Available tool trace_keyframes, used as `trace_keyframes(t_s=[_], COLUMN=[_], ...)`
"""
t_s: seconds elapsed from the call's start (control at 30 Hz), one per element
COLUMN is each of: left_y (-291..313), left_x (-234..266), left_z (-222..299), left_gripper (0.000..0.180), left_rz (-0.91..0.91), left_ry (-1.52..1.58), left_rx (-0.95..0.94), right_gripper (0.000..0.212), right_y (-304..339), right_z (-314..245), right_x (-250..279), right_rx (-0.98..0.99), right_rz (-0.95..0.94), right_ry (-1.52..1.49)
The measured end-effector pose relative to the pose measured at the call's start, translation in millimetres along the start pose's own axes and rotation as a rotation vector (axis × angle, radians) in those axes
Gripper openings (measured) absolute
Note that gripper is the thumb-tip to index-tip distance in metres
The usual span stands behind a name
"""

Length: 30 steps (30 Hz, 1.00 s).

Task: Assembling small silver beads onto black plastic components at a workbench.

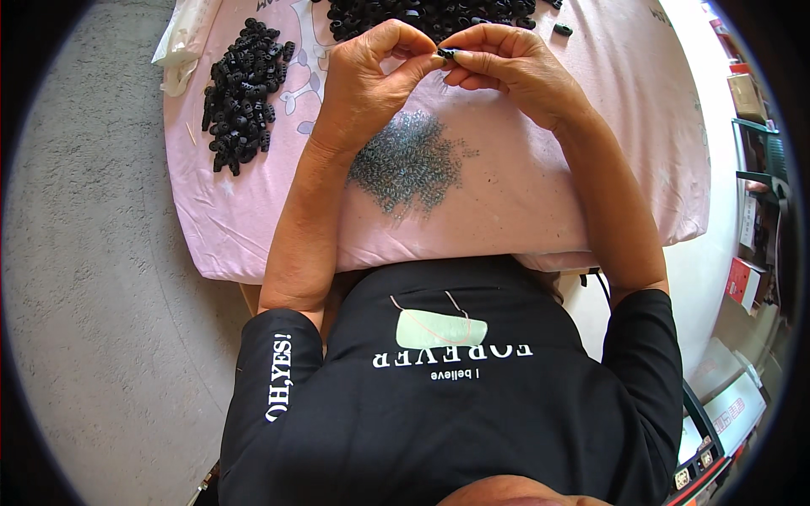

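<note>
Over the far part of the table, my left hand [369, 80] and my right hand [519, 72] meet fingertip to fingertip. Both pinch one small black plastic piece [445, 53], which looks like a cord lock; the fingers cover much of it. Below my hands lies a loose heap of tiny metal springs [409, 164], partly behind my left wrist. A long pile of black cord locks [245, 97] sits to the left. Beyond my hands spreads a bigger heap of black plastic parts [472, 10], cut off by the view's edge. One single black part [563, 29] rests apart, right of that heap.
A pink patterned cloth [523, 202] covers the table. At the far left corner hangs whitish plastic wrapping [180, 38], and a thin wooden stick [191, 133] lies near the left edge. Boxes and shelves [764, 152] line the right side. Grey floor [101, 211] borders the left.
</note>
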<state>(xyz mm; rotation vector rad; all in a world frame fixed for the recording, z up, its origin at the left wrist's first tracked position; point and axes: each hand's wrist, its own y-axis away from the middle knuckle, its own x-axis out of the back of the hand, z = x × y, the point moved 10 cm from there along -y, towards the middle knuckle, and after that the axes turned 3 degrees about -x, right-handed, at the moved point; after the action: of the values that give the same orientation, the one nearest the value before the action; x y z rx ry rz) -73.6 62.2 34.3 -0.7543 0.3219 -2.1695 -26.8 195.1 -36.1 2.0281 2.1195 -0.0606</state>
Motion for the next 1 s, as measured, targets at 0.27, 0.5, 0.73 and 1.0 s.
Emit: trace_keyframes(t_s=[0.27, 0.5, 0.73, 1.0], left_y=[0.9, 1.7, -1.4, 5.2], left_x=[-3.9, -9.9, -1.5, -25.1], left_z=[0.1, -2.1, -11.7, 2.2], left_gripper=[0.013, 0.017, 0.012, 0.013], left_rz=[-0.098, -0.183, -0.053, -0.193], left_ry=[-0.054, -0.044, 0.056, -0.321], left_rx=[-0.005, 0.061, 0.069, -0.087], right_gripper=[0.026, 0.027, 0.021, 0.019], right_y=[0.6, 3.2, -1.5, -4.1], right_z=[0.1, -0.7, -7.7, -4.7], right_x=[-2.3, -5.0, 24.5, 28.1], right_rx=[-0.022, -0.042, -0.019, -0.023], right_rz=[-0.043, -0.109, 0.027, 0.047], right_ry=[0.007, 0.005, -0.297, -0.555])
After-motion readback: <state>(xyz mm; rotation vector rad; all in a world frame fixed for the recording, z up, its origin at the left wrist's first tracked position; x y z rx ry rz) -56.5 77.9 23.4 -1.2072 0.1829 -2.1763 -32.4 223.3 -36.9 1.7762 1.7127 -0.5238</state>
